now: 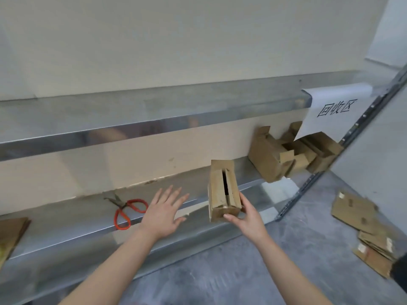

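Shelf [72,219]: small cardboard box [222,190] upended at its front edge, right hand [247,219] pinching the near end — thumb on the face, fingers [244,200] along the right side; left hand [163,213] hovers just left, fingers spread, empty. I'd clamp the left fingers on its free side before moving it to the box pile [269,160] up-right of the right fingers. Sign [330,115] above that pile reads "回收区".

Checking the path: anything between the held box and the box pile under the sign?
Nothing visible: the shelf between the box in the right hand and the box pile is bare; the scissors lie further left.
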Tool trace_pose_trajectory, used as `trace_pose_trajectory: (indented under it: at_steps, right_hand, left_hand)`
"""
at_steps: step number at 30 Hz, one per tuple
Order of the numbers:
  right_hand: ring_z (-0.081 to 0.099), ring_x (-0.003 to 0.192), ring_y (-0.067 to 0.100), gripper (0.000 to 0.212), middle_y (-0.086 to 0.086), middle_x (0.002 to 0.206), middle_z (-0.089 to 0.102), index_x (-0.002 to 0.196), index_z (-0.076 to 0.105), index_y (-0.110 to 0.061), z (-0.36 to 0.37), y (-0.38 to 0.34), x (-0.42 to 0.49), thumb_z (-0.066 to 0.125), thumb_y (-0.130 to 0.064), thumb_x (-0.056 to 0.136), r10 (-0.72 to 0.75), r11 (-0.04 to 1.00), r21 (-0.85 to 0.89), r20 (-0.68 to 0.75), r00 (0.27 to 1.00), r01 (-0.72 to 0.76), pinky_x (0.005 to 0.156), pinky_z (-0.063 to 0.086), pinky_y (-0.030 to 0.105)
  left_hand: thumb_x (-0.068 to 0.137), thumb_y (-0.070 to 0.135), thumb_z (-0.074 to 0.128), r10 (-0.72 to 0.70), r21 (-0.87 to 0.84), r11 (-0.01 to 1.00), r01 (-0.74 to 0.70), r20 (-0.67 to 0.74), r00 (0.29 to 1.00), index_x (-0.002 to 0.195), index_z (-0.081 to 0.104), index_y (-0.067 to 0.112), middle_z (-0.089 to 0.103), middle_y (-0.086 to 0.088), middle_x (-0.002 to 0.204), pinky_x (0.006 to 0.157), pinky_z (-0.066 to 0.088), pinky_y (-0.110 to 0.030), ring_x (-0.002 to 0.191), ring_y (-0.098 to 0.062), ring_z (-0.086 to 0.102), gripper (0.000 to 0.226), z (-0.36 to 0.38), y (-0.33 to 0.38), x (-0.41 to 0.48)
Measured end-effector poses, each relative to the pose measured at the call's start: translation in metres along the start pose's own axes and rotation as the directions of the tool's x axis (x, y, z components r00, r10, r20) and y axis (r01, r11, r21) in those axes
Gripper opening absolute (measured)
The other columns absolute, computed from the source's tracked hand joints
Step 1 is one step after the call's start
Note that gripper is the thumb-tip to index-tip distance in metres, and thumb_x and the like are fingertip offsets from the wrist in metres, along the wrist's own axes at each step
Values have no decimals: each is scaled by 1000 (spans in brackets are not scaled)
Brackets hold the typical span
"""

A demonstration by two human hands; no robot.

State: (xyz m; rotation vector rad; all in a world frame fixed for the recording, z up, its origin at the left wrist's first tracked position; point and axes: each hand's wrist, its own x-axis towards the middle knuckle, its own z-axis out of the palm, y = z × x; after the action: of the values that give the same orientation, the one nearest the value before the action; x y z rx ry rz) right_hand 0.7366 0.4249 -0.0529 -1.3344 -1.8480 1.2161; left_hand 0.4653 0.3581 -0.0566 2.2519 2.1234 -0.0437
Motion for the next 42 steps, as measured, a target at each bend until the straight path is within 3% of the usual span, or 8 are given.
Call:
trace_pose_trajectory:
  at_steps: [5,11,18,24,29,33,36,42]
  right_hand:
    - [52,116,2,83,-22,128,54,147,34,-35,-80,34,35,80,-30,78,64,996,-57,18,998,-63,101,42,27]
    - [44,119,1,88,-20,129,48,151,28,-32,-134,67,98,80,-27,79,135,990,-38,40,990,-134,101,35,25]
    - [48,124,9,81,-10,132,53,147,36,-26,-141,107,160,80,-18,79,243,969,28,36,969,-244,108,38,33]
    - [59,121,18,58,4,128,64,136,52,-13,-128,122,186,75,-16,84,419,907,135,-199,886,-399,105,45,33]
    - [52,129,23,62,9,138,57,143,46,-11,-130,117,186,70,-29,89,467,884,158,-274,841,-440,104,41,31]
    - [45,135,23,66,7,147,48,147,39,-16,-136,111,173,67,-36,90,432,902,120,-270,861,-415,108,37,35]
    - [37,140,20,67,0,152,41,148,35,-22,-143,102,149,64,-41,90,217,958,-126,-260,941,-256,111,36,37]
    - [5,150,20,69,2,162,17,154,19,-27,-138,77,114,43,-55,96,-143,772,-614,84,986,164,123,4,43]
  left_hand:
    - [94,60,39,-85,-257,962,95,50,995,154,8,32,7,4,162,119,10,-38,148,-19,9,73,-4,77,53]
    - [91,59,47,-89,-467,876,119,86,992,153,10,34,13,4,161,117,16,-39,146,-21,17,76,6,146,140]
    - [91,49,57,-125,-823,512,247,213,969,150,21,27,44,2,147,109,36,-32,129,-13,46,72,43,192,227]
    - [93,38,58,-281,-878,323,352,266,922,145,35,19,61,4,124,95,50,-34,102,-8,63,60,60,207,270]
    - [95,39,56,-187,-848,424,317,260,947,148,27,23,50,1,142,99,43,-26,115,-11,57,62,57,211,285]
    - [96,54,42,-175,-596,763,248,179,968,152,19,27,34,-4,153,109,31,-33,138,-23,35,67,50,192,271]
    - [97,58,32,-112,-249,960,130,84,990,153,15,27,20,-2,160,116,17,-36,147,-22,18,67,38,170,242]
    - [97,58,31,-147,-16,989,148,15,989,154,15,26,13,-1,161,120,2,-37,149,-21,7,67,4,147,159]
